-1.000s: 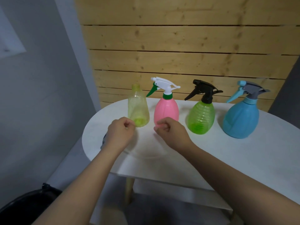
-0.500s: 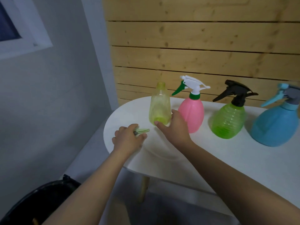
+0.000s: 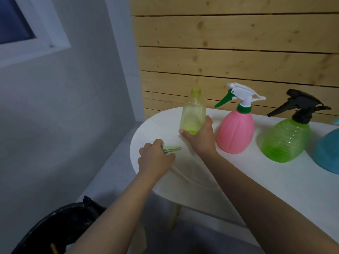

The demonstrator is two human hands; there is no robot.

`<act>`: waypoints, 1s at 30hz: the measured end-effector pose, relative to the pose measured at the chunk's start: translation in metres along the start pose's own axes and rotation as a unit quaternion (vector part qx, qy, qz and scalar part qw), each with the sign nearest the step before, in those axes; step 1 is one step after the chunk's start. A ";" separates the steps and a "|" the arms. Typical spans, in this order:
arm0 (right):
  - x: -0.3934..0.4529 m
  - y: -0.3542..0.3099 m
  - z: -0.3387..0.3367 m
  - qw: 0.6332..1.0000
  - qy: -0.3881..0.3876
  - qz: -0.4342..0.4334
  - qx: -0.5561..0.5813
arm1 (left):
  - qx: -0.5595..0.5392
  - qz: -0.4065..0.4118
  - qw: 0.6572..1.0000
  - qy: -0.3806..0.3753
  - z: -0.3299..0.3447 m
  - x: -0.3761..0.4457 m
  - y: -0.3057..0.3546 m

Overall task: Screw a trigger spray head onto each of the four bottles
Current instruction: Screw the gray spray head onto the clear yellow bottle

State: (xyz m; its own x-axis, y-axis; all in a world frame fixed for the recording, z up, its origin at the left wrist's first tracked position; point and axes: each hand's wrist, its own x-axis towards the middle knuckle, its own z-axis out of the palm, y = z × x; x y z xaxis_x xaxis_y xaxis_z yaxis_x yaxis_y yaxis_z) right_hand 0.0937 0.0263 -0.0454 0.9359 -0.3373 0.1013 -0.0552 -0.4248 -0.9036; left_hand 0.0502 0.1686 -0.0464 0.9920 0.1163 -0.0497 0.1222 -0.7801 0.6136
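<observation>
Three of the bottles in view already wear their heads: the pink ribbed plastic bottle (image 3: 235, 132) with a white-and-green trigger, the green ribbed translucent bottle (image 3: 285, 141) with a black trigger, and the blue bottle (image 3: 328, 153), cut off at the right edge, whose top is out of frame here. The step in hand looks to be the last one, fitting the remaining head onto the open yellow-green translucent bottle (image 3: 193, 111), whose threaded neck stands bare and upright.

The right hand (image 3: 200, 137) is wrapped around the lower part of that bottle, thumb across its near side, steadying it on the round white counter (image 3: 275, 184) just beside the pink one. The left hand (image 3: 156, 158) is curled down on the counter near its left rim, fingers closed over the last trigger spray head (image 3: 171, 149); only a pale green lever and a bit of grey metal poke out toward the bottle. The rest of the head is hidden under the hand, so its collar cannot be seen.

The head lies low and to the left of the bottle, near but apart from it. Next, by my reading, the left hand must lift the head, bring its collar square over the open neck, lower any dip tube in, and turn while the right hand holds the bottle firm.
</observation>
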 end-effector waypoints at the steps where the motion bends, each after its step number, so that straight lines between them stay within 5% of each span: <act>1: 0.002 0.000 0.002 1.000 0.008 0.002 -0.001 | -0.002 -0.002 1.000 0.000 -0.001 0.001 -0.002; 13: -0.019 -0.011 -0.028 0.994 -0.057 -0.070 -0.055 | -0.133 -0.042 0.990 -0.028 -0.011 -0.001 -0.004; 24: -0.073 -0.025 -0.149 0.983 -0.108 -0.126 -0.079 | -0.217 -0.018 0.973 -0.071 -0.018 -0.024 0.023; 30: -0.090 -0.016 -0.223 0.982 -0.071 -0.147 -0.095 | -0.316 0.006 0.946 -0.074 -0.018 -0.036 0.047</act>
State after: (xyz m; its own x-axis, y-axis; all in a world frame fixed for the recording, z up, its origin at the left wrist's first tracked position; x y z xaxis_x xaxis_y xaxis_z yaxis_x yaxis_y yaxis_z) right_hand -0.0668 -0.1235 0.0527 0.9595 -0.0615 0.2748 0.1735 -0.6394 -0.7490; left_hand 0.0195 0.1390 -0.0015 0.9925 -0.0140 -0.1212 0.1138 -0.2526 0.9609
